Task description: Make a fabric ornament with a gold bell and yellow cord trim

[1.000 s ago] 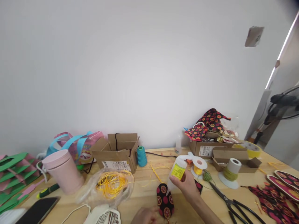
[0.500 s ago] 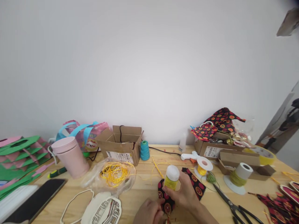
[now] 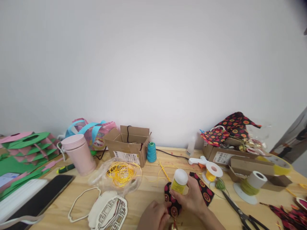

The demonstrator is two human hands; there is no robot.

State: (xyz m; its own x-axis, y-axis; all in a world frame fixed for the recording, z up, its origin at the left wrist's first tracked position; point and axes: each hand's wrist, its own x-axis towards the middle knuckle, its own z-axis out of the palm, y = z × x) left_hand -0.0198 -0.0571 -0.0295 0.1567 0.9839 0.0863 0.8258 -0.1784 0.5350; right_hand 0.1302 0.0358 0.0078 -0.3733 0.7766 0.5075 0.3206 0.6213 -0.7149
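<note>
My right hand (image 3: 194,199) grips a white glue bottle with a yellow label (image 3: 179,182), tipped with its base toward the camera, over a black fabric piece with red-orange dots (image 3: 173,204) on the wooden table (image 3: 148,199). My left hand (image 3: 154,217) pinches the lower end of that fabric piece at the bottom edge of the view. A second strip of the same fabric (image 3: 203,191) lies just right of my right hand.
Yellow cord in a clear bag (image 3: 121,172), a white cut-out frame (image 3: 107,212), a pink tumbler (image 3: 80,155), a cardboard box (image 3: 129,145), a teal thread cone (image 3: 151,152), spools (image 3: 212,171), black scissors (image 3: 240,210), a phone (image 3: 42,198), and green and pink paper (image 3: 21,153) surround the hands.
The bottle has swung from leaning up-right to pointing down at the fabric. My left hand came up onto the fabric. The view has panned left.
</note>
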